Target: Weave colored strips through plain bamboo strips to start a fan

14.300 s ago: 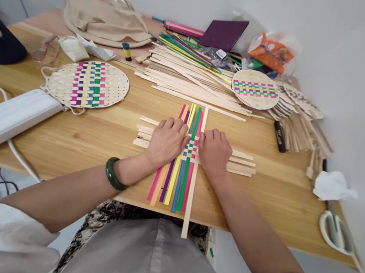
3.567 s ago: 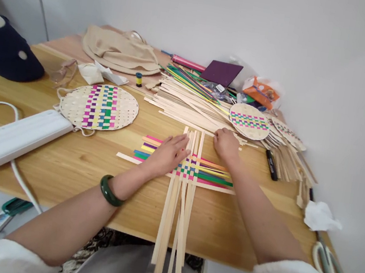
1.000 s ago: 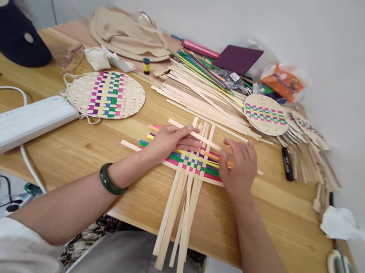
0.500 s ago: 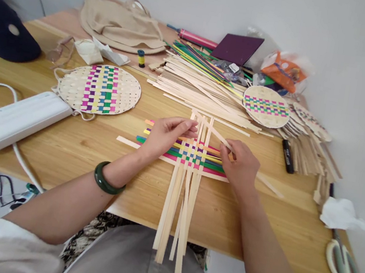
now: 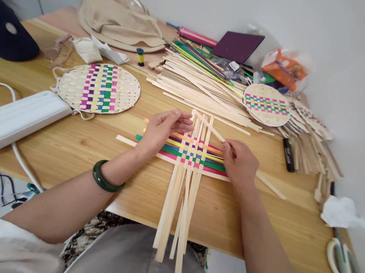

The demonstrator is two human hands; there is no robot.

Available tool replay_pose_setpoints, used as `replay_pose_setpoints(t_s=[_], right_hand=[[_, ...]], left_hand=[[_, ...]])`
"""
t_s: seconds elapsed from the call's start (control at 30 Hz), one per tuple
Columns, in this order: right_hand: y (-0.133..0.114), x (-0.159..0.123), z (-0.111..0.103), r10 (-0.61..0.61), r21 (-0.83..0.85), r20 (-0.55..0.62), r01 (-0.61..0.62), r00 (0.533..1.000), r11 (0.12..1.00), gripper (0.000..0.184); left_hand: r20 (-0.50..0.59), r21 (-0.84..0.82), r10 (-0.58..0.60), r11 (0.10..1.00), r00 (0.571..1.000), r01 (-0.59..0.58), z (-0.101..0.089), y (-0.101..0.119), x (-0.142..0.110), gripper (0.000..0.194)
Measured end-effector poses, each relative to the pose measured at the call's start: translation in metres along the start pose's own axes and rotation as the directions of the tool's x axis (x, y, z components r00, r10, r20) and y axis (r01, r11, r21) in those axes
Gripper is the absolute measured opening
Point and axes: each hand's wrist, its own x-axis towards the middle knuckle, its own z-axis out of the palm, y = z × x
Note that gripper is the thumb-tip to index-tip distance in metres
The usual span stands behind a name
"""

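In front of me lies a partly woven piece (image 5: 194,153) of pale bamboo strips crossed with pink, green, blue, yellow, purple and orange ones. Several loose pale ends (image 5: 166,217) reach over the table edge toward my body. My right hand (image 5: 242,166) pinches a pale bamboo strip (image 5: 216,132), which slants over the upper right of the weave; its other end sticks out behind the hand. My left hand (image 5: 160,133) hovers over the left side of the weave, fingers stretched out near the upright strips. A dark green bangle (image 5: 106,177) circles the left wrist.
Pale strips (image 5: 190,84) and coloured strips are heaped behind the weave. Round woven pieces (image 5: 98,88) lie left and right. A white power strip (image 5: 15,121) is at left, a black marker (image 5: 288,155) and scissors (image 5: 344,263) at right. A beige hat-like cloth item (image 5: 120,25) is behind.
My left hand has risen slightly away from the weave, and its fingers have straightened. The right hand keeps the strip at nearly the same slant.
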Motion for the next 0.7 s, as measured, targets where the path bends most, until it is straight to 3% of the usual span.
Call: replay_pose_setpoints(t_s=[0.1,0.2,0.3,0.4,0.53,0.7], right_hand=[[0.002,0.000,0.000,0.033,-0.004,-0.015,-0.033,0.999,0.999,0.023],[0.002,0.001,0.000,0.033,-0.005,-0.033,-0.033,0.999,0.999,0.019],[0.001,0.002,0.000,0.010,-0.001,-0.040,-0.010,0.999,1.000,0.016],[0.000,0.001,0.001,0.012,0.007,0.001,-0.012,1.000,1.000,0.015],[-0.003,0.000,0.002,0.053,0.032,0.106,-0.057,0.993,0.998,0.014],[-0.005,0.000,0.001,0.086,0.038,0.157,-0.093,0.984,0.995,0.016]], left_hand=[[0.004,0.058,0.046,0.997,0.999,-0.046,0.000,0.001,-0.002,0.022],[0.094,0.254,0.151,0.952,0.984,-0.170,-0.001,0.000,-0.004,0.017],[0.253,0.453,0.247,0.824,0.935,-0.340,-0.004,-0.003,-0.003,0.020],[0.354,0.604,0.264,0.668,0.897,-0.435,-0.007,-0.010,-0.002,0.028],[0.369,0.783,0.215,0.452,0.904,-0.427,-0.010,-0.018,0.000,0.040],[0.369,0.863,0.133,0.320,0.920,-0.392,-0.011,-0.018,0.000,0.040]])
